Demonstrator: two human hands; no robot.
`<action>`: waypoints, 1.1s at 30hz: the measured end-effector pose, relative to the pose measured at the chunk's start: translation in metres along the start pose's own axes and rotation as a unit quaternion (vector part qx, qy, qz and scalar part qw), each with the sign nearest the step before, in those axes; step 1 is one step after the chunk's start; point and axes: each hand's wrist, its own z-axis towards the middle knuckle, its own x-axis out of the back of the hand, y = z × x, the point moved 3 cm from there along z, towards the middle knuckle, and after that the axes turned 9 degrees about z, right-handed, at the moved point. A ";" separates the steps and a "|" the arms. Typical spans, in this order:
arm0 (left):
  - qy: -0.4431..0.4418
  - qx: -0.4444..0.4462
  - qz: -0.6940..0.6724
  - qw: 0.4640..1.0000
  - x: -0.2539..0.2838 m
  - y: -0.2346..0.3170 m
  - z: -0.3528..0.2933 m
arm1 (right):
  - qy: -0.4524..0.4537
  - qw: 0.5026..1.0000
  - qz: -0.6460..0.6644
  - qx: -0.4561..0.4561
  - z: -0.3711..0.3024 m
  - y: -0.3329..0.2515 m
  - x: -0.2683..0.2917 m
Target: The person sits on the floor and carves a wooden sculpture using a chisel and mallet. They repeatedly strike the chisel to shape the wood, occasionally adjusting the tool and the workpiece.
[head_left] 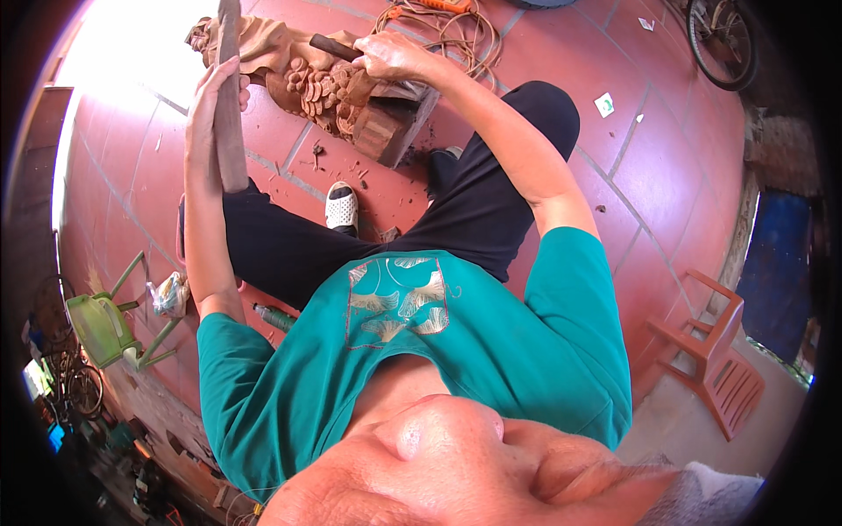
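Note:
My left hand [206,98] is closed around a long flat wooden bar [231,145], held lengthwise at the left of a wood carving [320,92]. The carving lies on the floor, with smooth folds at its far left and a cluster of round, coin-like shapes in the middle. A squared wooden block [379,131] forms its near end. Over the carving's right side, my right hand [390,57] is closed on a dark rod-like handle [335,46]. The handle points left; its working end cannot be made out.
Wood chips [317,156] litter the red tiled floor beside my feet. An orange cord [474,44] lies coiled beyond the carving. A green chair [101,329] is at the left, a brown plastic chair [710,351] at the right, and a bicycle wheel [721,44] at the far right.

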 end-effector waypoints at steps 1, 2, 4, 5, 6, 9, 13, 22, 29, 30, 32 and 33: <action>0.012 -0.002 0.027 1.000 -0.004 0.000 -0.004 | -0.005 1.000 0.005 -0.006 0.000 0.001 0.000; 0.024 -0.005 0.054 0.998 -0.009 0.001 -0.008 | -0.010 1.000 0.010 -0.012 -0.001 0.002 0.000; -0.083 0.018 0.210 0.974 -0.033 0.000 -0.025 | -0.015 1.000 0.009 -0.010 0.000 0.001 0.001; -0.118 0.016 0.165 0.979 -0.039 0.001 -0.033 | -0.016 1.000 0.004 -0.004 0.000 0.000 0.002; -0.155 0.016 0.120 0.980 -0.045 0.005 -0.040 | -0.017 1.000 0.000 -0.001 -0.002 -0.004 0.002; -0.095 -0.008 0.047 0.994 -0.035 0.013 -0.034 | -0.018 0.999 0.025 -0.013 -0.006 -0.006 0.008; 0.009 -0.013 -0.028 0.999 -0.008 0.014 -0.010 | 0.029 0.999 0.039 0.020 -0.004 0.005 0.000; -0.074 -0.027 0.058 0.995 -0.035 0.011 -0.029 | 0.003 1.000 0.019 -0.004 -0.003 0.009 0.000; -0.104 -0.006 0.189 0.977 -0.050 0.011 -0.035 | -0.001 1.000 -0.004 -0.005 0.001 0.016 -0.006; -0.161 0.022 0.091 0.982 -0.056 0.002 -0.039 | -0.011 1.000 -0.017 -0.001 0.000 0.013 -0.005; -0.150 0.002 0.131 0.980 -0.047 0.006 -0.037 | -0.017 1.000 -0.001 -0.010 0.001 0.009 0.001; -0.133 -0.008 0.112 0.985 -0.045 0.010 -0.036 | -0.019 1.000 0.006 -0.017 0.000 0.009 0.004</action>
